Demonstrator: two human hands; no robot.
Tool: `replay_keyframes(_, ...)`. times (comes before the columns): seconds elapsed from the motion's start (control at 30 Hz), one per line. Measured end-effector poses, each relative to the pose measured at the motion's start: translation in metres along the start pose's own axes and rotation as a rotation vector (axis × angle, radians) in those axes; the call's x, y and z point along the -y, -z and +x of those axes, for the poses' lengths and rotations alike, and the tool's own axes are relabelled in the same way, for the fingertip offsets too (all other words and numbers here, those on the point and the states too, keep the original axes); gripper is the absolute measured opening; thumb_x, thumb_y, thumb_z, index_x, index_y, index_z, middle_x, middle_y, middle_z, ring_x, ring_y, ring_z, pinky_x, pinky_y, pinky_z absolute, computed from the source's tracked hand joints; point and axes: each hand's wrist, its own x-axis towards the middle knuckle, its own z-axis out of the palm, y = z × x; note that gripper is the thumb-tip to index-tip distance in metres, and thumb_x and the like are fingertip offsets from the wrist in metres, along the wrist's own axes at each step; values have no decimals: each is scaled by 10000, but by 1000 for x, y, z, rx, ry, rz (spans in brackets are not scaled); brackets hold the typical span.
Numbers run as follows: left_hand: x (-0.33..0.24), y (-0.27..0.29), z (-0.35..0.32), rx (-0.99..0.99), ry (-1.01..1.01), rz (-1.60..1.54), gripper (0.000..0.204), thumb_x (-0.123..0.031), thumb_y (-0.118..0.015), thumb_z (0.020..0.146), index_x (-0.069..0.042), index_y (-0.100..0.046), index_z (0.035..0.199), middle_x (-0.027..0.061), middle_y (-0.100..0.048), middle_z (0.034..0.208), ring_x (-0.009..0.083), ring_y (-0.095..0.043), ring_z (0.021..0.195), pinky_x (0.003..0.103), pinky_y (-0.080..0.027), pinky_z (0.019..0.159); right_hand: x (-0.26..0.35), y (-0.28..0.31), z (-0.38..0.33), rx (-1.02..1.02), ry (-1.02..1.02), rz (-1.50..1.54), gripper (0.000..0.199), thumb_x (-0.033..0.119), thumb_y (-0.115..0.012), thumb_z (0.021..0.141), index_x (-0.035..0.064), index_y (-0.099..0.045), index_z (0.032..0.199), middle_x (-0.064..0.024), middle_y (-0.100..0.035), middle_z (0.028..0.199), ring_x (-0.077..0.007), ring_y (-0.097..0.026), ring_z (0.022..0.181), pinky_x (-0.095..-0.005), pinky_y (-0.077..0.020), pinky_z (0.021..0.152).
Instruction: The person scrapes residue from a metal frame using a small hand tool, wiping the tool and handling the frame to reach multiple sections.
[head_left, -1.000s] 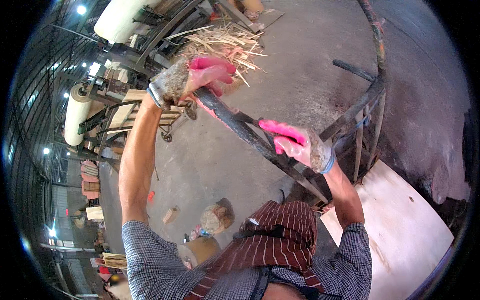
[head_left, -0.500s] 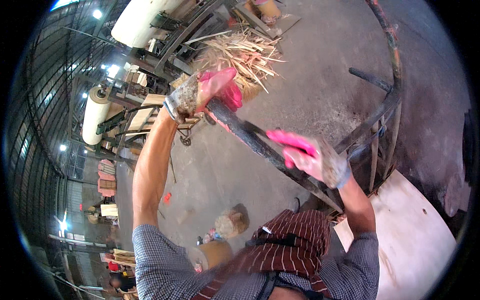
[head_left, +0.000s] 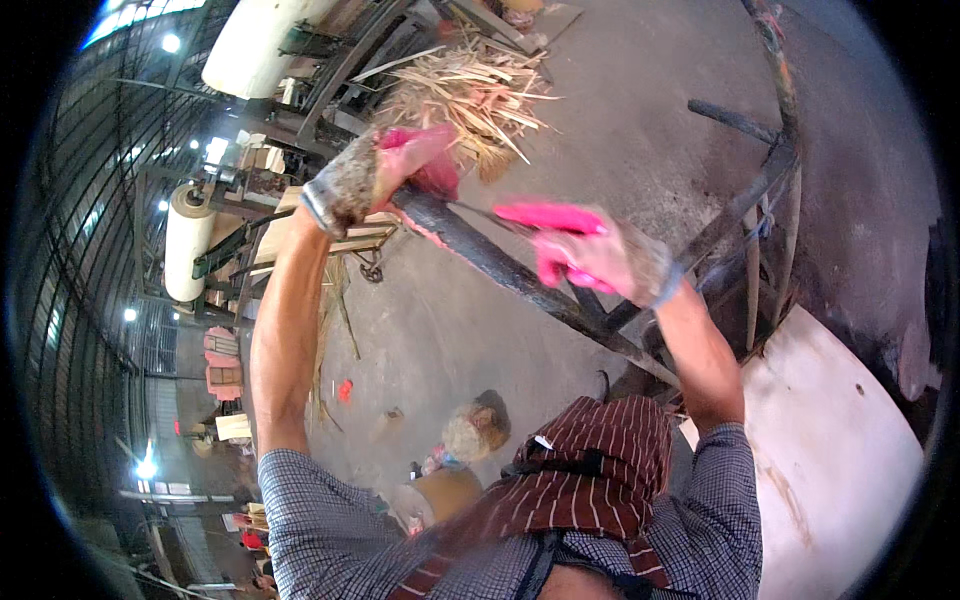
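The long dark metal bar (head_left: 520, 275) slants over the concrete floor (head_left: 620, 120), its lower end at the dark metal frame (head_left: 750, 210); it looks stiff and heavy (probably grimy), best held two-handed and spaced. The gloved left hand (head_left: 385, 175) wraps its upper end, and the gloved right hand (head_left: 590, 250) seems clamped mid-length.

head cam – worn, fisheye | looks down, close over gloved hands – floor (head_left: 450, 320) beyond | single view
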Motion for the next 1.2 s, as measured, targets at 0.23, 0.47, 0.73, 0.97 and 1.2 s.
replay_keyframes(0.23,-12,0,3,21,503,-315,548,-450,-495,1032,24,-728,883,72,-734,799,146,-693,712,298,-562,693,-44,25,-79,-57,-238,-190,475,252,-559,1008,156,-528,1473,18,-618,738,-13,-392,510,-194,-315,422)
replay_keyframes(0.47,12,8,3,141,-332,279,585,-146,-689,879,-22,-476,1410,150,-724,1089,270,-727,936,372,-573,840,-29,14,28,87,-73,137,464,291,-573,1014,201,-537,1467,18,-610,746,-10,-436,553,-179,-334,453)
replay_keyframes(0.73,33,13,-1,15,-447,559,883,-116,-818,734,-30,-384,1499,198,-649,1262,345,-662,1112,412,-505,991,-8,16,15,84,-80,29,489,340,-581,1021,177,-520,1478,7,-637,753,-8,-415,509,-183,-342,437)
replay_keyframes(0.97,39,-1,2,-230,-263,420,346,-274,-463,1031,-8,-594,1210,134,-711,962,215,-629,739,335,-526,692,13,4,71,29,15,35,483,320,-593,1011,192,-524,1472,-13,-639,750,-16,-419,492,-184,-338,418)
replay_keyframes(1.2,22,-4,13,-49,348,-717,584,-540,-350,1053,-7,-566,1151,141,-674,1050,265,-659,934,346,-522,843,52,-23,3,-134,-256,-197,525,317,-575,1014,168,-475,1507,17,-617,736,-18,-441,543,-169,-355,465)
